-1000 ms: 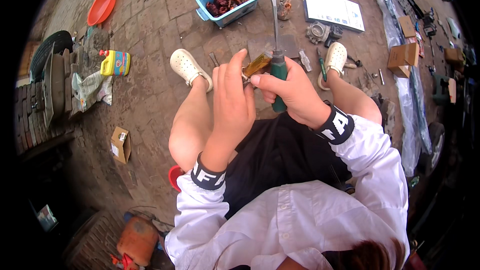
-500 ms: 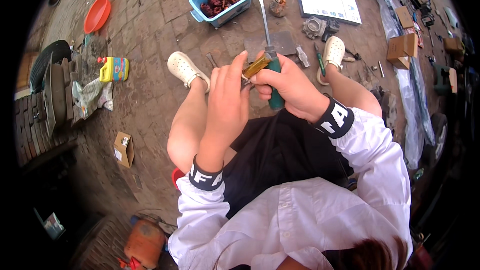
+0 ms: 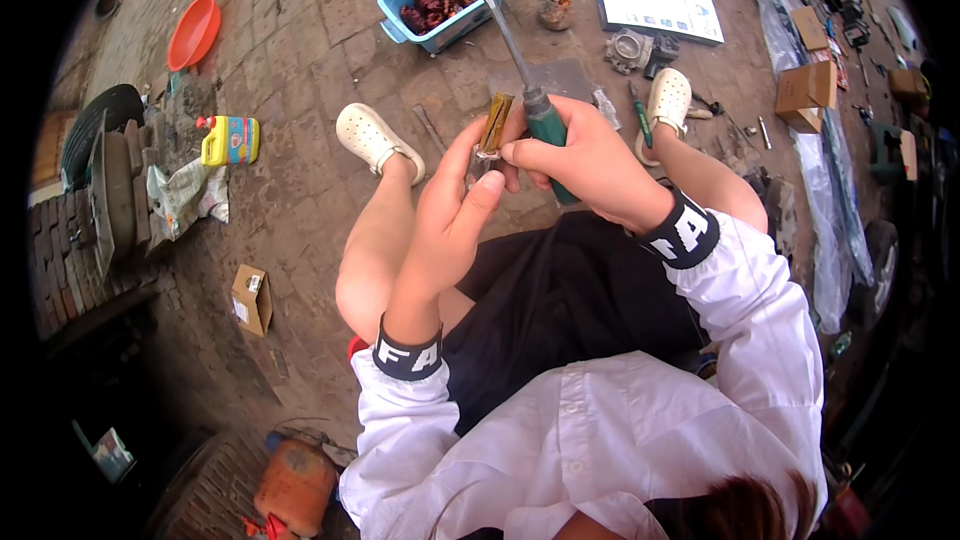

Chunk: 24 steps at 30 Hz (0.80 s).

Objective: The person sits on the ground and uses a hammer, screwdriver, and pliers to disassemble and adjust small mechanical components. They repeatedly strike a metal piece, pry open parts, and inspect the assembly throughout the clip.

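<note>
My left hand is closed around the base of a small part with upright brass-coloured strips and a greyish lower end. My right hand wraps the green handle of a flat-blade screwdriver, whose shaft points up and away to the left. Its thumb also touches the small part, so both hands meet there. The part's lower end is mostly covered by fingers. Beyond the hands stands a blue plastic tub with reddish-brown pieces inside. A dark flat plate lies on the ground just past the hands.
A clear bag of small bits, a white flat box and a round metal housing lie ahead. Tools and a cardboard box are at right. A yellow jug and an orange basin stand at left.
The brass-coloured part has turned from slanting across to nearly upright and moved slightly left. The screwdriver has tilted leftward at its tip. My left fingers have shifted lower around the part.
</note>
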{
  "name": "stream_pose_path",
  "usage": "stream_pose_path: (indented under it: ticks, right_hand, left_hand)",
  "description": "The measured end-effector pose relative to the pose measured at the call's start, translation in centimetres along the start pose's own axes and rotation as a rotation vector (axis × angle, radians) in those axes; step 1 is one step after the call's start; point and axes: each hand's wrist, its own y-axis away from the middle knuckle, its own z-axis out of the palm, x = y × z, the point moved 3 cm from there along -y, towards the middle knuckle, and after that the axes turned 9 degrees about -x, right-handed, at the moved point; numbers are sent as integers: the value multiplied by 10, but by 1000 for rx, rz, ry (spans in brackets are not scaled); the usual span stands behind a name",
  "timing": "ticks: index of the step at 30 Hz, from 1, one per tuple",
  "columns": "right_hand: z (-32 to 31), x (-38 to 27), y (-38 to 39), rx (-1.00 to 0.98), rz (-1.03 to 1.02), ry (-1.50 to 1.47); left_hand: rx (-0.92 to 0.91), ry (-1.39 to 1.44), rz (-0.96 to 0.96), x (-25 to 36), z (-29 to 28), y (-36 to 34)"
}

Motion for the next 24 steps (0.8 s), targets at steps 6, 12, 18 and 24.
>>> stream_pose_path:
  ticks: [6, 12, 18, 24]
  right_hand:
    - [6, -14, 10, 87, -208, 148]
    - [6, -19, 12, 249, -627, 871]
    - [2, -17, 11, 222, -709, 1067]
    - [-3, -17, 7, 337, -633, 889]
  left_hand:
    - [-17, 391, -31, -1, 4, -2]
    - [13, 170, -78, -2, 4, 0]
    - [49, -32, -56, -6, 8, -1]
    - [71, -76, -14, -8, 14, -3]
